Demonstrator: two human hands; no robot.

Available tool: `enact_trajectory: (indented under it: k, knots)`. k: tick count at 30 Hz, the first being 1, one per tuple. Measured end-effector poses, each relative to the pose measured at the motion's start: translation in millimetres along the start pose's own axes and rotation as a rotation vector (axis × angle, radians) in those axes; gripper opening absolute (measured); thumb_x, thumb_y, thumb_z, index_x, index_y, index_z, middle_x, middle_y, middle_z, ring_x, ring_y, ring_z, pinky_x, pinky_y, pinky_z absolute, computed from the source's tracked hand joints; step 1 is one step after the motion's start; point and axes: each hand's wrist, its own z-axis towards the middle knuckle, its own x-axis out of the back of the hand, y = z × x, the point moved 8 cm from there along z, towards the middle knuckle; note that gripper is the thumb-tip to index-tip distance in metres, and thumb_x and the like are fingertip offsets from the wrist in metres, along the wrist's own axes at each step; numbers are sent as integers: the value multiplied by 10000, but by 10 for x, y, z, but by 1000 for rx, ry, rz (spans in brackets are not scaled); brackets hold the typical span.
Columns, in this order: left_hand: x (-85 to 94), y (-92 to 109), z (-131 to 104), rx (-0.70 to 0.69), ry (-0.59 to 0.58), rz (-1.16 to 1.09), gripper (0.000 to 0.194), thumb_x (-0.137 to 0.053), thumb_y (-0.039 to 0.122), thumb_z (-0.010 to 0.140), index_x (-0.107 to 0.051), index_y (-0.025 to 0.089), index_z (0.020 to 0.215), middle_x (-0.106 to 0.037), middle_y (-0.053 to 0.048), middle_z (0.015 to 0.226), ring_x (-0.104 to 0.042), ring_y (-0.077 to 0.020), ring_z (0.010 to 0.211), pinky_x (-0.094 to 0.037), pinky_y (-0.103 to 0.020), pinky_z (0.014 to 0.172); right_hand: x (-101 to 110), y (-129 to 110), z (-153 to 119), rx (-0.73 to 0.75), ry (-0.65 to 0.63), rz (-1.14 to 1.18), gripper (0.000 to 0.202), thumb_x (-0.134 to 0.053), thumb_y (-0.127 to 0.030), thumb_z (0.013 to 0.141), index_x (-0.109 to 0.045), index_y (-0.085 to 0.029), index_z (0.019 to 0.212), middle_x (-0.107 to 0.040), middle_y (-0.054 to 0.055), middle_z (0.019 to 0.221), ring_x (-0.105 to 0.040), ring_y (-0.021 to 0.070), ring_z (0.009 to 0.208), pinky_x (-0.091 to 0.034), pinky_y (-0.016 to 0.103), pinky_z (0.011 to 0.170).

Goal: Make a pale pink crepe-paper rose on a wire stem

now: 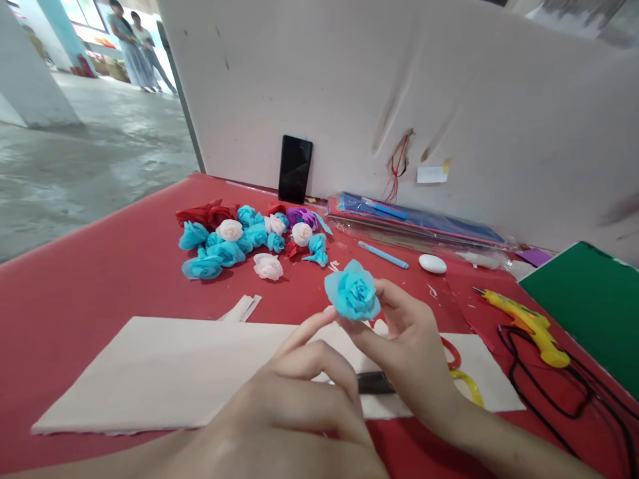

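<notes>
A light blue paper flower [357, 291] with ruffled petals is held up above the red table. My right hand [407, 342] pinches it from the right, thumb beneath and fingers behind. From the left, my left hand [294, 406] reaches in with its index fingertip at the flower's lower edge. Its other fingers are curled, and its thumb is hidden. Below the hands lies a long sheet of white paper [150, 372]. Partly covered by my hands on it are a black-handled tool [374, 383] and scissors with red and yellow handle loops [466, 386].
Blue, white, red and purple paper flowers [227, 253] are heaped at the back left. A black phone [295, 169] leans on the upright board. Wrapped paper sheets [419, 223], a blue pen [383, 255] and a yellow glue gun [529, 326] with its black cord lie right.
</notes>
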Motion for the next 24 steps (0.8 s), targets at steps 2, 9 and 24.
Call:
enact_trajectory:
  k: [2,9,24]
  knots:
    - [-23,39,-8,-37,-31,-37,226,-558,279,872,-764,324,790,-721,22,733,-605,-156,627,-489,-385,1013,-1,11,-3,-19,-3,9,93,-695,-254,718,-617,-208,739,-682,19,802,-604,223,825,-437,342,717]
    - [46,162,115,-186,-56,-66,335,-530,306,977,-714,222,710,-643,4,626,-544,-128,649,-510,-247,753,39,77,41,-56,35,7,97,-681,-266,696,-602,-209,708,-648,9,774,-576,211,801,-424,357,755]
    - [265,-563,225,308,201,-457,217,-661,352,877,-764,218,742,-707,14,770,-600,-166,844,-496,-267,801,115,276,192,-109,56,-15,187,-667,-356,705,-559,-203,696,-516,-28,669,-436,148,657,-361,296,615]
